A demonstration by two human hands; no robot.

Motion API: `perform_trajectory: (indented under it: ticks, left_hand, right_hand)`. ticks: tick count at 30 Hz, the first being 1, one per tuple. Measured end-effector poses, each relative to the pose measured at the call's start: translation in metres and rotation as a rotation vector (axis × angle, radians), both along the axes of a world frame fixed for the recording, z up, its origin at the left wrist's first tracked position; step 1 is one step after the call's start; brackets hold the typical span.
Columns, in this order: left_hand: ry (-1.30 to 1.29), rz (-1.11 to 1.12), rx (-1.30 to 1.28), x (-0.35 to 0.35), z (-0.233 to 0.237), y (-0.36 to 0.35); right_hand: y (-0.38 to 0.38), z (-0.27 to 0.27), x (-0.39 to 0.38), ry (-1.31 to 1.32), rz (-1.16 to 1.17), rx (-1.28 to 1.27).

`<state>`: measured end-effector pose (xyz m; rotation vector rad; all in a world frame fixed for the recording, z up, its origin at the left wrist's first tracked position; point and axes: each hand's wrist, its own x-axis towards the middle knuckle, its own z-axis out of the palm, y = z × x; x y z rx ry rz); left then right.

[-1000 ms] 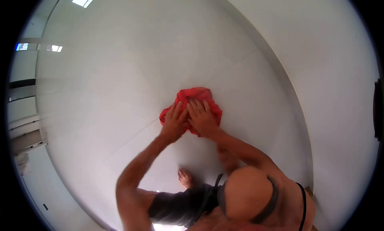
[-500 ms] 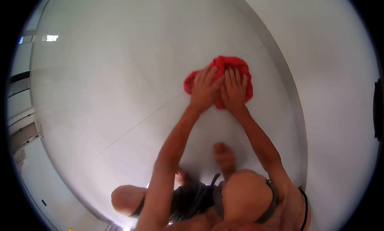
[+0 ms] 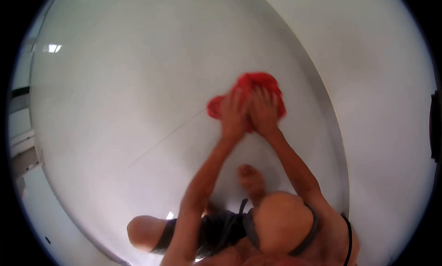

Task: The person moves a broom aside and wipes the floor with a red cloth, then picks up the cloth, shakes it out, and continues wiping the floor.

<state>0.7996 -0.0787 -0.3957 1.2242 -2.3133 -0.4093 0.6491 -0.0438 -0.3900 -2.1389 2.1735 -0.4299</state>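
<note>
A crumpled red cloth (image 3: 269, 79) lies bunched on the pale tiled floor (image 3: 138, 95). Both of my hands press down on it side by side, thumbs close together. My left hand (image 3: 235, 112) rests on the cloth's left part with fingers stretched forward, somewhat blurred. On the right part lies my right hand (image 3: 264, 109), its fingers spread and flat. Neither hand wraps round the cloth as far as I can see. The underside of the cloth is hidden.
A white wall with a grey skirting (image 3: 317, 77) curves along the right. My bare foot (image 3: 251, 178) and bent knees (image 3: 283, 224) are close below my arms. Pale cabinets or fittings (image 3: 23, 141) line the far left. Light reflects off the floor.
My hands and the red cloth sit slightly lower and further left in view. The head view has also shifted a little. Both hands stay on the cloth.
</note>
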Motion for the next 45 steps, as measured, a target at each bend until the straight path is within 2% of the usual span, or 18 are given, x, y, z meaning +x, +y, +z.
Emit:
perform_trajectory:
  ticks: [5,7,11,15,16,22,24,25,26,27,29,30,31,33,36,37,41,45]
  left_hand:
    - [0.082,-0.173,0.227,-0.071,0.025,0.047]
    - [0.161,-0.264,0.176,-0.085,0.024,0.012]
    - [0.195,-0.158,0.048,-0.11,0.034,-0.091]
    - [0.222,-0.036,0.017,-0.086,0.038,-0.14]
    - [0.206,0.026,0.0,-0.169,0.04,-0.122]
    - [0.105,0.282,-0.069,-0.014,0.063,-0.104]
    - [0.034,0.35,-0.163,0.028,0.095,-0.018]
    - [0.139,0.349,-0.057,0.054,0.083,-0.008]
    - [0.145,0.435,0.035,0.076,0.108,0.005]
    - [0.031,0.478,-0.093,0.102,0.114,0.024]
    - [-0.112,0.648,-0.079,0.15,0.125,0.068]
    - [-0.092,0.688,-0.063,0.162,0.095,0.002]
    - [-0.14,0.789,-0.064,0.166,0.102,-0.054]
    - [-0.173,0.839,-0.075,0.171,0.131,-0.056]
    - [-0.206,0.933,-0.076,0.18,0.147,-0.063]
    - [-0.186,0.965,-0.071,0.232,0.096,-0.03]
    - [-0.219,1.004,-0.087,0.258,0.074,0.017]
    - [-0.04,0.783,-0.19,0.234,0.085,0.015]
  right_hand:
    - [0.077,-0.014,-0.06,-0.015,-0.178,-0.133]
    - [0.051,-0.001,-0.074,0.026,-0.216,-0.081]
    - [-0.06,0.014,-0.084,0.079,-0.277,-0.087]
    - [-0.128,0.015,-0.061,0.079,-0.241,-0.124]
    - [-0.118,0.011,-0.144,0.076,-0.188,-0.15]
    - [-0.132,0.052,0.003,0.077,0.117,-0.277]
    - [-0.061,0.103,0.054,0.157,0.075,-0.177]
    - [-0.053,0.104,0.073,0.129,0.1,-0.132]
    - [-0.047,0.121,0.099,0.187,0.205,0.005]
    - [-0.034,0.131,0.123,0.097,0.263,-0.179]
    - [-0.007,0.14,0.172,-0.102,0.415,-0.149]
    - [-0.082,0.108,0.184,-0.166,0.523,-0.101]
    - [-0.146,0.106,0.196,-0.249,0.593,-0.137]
    - [-0.16,0.129,0.212,-0.207,0.65,-0.135]
    - [-0.167,0.15,0.225,-0.173,0.706,-0.15]
    - [-0.129,0.104,0.276,-0.15,0.702,-0.177]
    - [-0.078,0.09,0.304,-0.083,0.692,-0.174]
    - [-0.062,0.089,0.272,-0.073,0.557,-0.121]
